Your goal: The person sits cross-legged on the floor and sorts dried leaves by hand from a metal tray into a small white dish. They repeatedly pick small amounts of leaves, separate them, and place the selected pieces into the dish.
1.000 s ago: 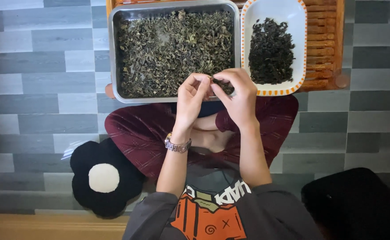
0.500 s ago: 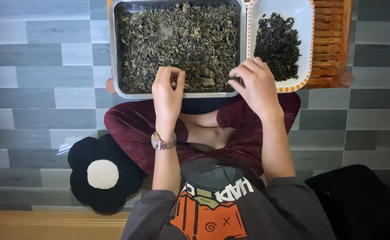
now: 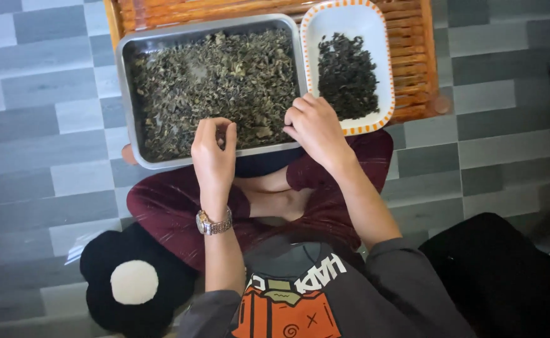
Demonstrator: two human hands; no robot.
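Sorting through dried leaves is what the head view shows: a person sits cross-legged on a grey tiled floor (image 3: 31, 156) with a wooden slatted tray (image 3: 413, 56) set before the knees. On that surface stand a metal pan (image 3: 124, 100) filled with olive-green dried leaves (image 3: 212, 81) and, just beside it on the right, a white dish with an orange-striped rim (image 3: 350, 19) holding a darker pile of picked leaves (image 3: 347, 75).

The left hand (image 3: 213, 150), a metal wristwatch (image 3: 213, 222) on its wrist, hovers over the pan's near edge with fingertips pinched together, seemingly on a small bit of leaf, though what they grip is too small to tell. The right hand (image 3: 316, 128) rests curled at the pan's near right corner, close to the dish; whether it clamps anything cannot be told.

Judged from this, doing the step well means pinching lightly so the brittle leaves do not crumble, lifting only the chosen pieces clear of the loose mass, and carrying them fully over the striped rim before letting go, so nothing spills onto the tray. A black cushion with a white centre (image 3: 131, 285) lies by the left knee.
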